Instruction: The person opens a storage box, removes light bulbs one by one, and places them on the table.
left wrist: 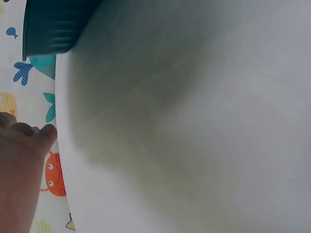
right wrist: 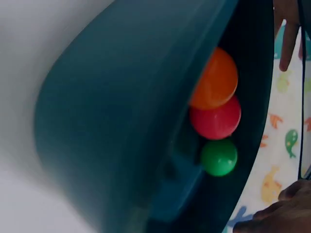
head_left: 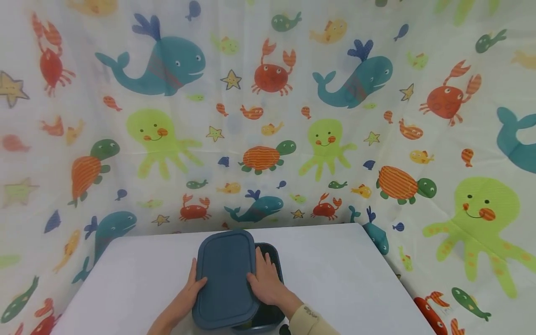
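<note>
A blue rectangular lid [head_left: 226,279] is held tilted over a dark blue bin [head_left: 274,260], covering its left part while the right side shows. My left hand [head_left: 190,287] grips the lid's left edge, thumb on top. On the lid's right edge lies the thumb of my right hand [head_left: 267,281], its fingers stretched over the bin's opening. Inside the bin, the right wrist view shows an orange ball [right wrist: 217,80], a red ball [right wrist: 217,119] and a green ball [right wrist: 219,158]. The bin's lower left part is hidden by the lid.
The bin stands on a white table [head_left: 335,274]. Behind and beside it hangs a curtain [head_left: 234,139] printed with sea animals. A small dark round object [head_left: 284,329] shows beside the right sleeve [head_left: 311,321].
</note>
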The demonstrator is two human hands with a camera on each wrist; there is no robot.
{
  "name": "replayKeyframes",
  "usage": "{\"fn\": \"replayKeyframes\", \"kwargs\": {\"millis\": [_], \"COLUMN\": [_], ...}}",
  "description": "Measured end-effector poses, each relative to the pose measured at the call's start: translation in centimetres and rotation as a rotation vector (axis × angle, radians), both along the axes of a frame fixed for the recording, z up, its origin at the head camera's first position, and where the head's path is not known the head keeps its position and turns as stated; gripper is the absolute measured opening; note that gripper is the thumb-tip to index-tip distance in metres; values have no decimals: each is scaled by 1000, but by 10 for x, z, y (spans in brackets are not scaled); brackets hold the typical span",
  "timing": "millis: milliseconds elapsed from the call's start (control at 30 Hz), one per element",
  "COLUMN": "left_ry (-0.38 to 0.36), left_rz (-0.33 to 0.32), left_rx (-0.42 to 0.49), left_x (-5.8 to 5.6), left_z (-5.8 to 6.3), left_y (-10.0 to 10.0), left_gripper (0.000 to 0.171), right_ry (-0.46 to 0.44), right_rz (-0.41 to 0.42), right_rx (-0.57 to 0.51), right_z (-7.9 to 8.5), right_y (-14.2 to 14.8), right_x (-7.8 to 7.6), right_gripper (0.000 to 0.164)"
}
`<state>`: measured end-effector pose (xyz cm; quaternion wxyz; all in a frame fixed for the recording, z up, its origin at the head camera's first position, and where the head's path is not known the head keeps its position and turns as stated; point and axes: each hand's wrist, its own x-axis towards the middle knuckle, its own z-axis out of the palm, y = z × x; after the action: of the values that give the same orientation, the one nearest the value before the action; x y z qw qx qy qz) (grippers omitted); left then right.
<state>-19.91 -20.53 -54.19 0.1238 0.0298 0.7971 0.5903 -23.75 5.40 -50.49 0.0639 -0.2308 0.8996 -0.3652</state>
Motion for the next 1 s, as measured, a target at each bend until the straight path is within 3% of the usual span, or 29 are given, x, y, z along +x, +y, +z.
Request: {"fn": "replayKeyframes", "kwargs": {"millis": [500,800,1000], "left_ry": [-63,-23,-95], "left_rz": [43,128,175], "left_rx": [2,-61,-129], "left_x": [8,21,36], "left_z": [1,4,4], "left_y": [-54,-77,-99], "left_gripper": [83,92,98], "right_ry": [-30,-8,-87], "right_rz": [64,94,74], "right_rx": [-11,-33,-13], "right_z": [8,10,10], "right_y": [-56,-85,-113], "right_x": [1,6,17], "right_gripper": [74,77,80]}}
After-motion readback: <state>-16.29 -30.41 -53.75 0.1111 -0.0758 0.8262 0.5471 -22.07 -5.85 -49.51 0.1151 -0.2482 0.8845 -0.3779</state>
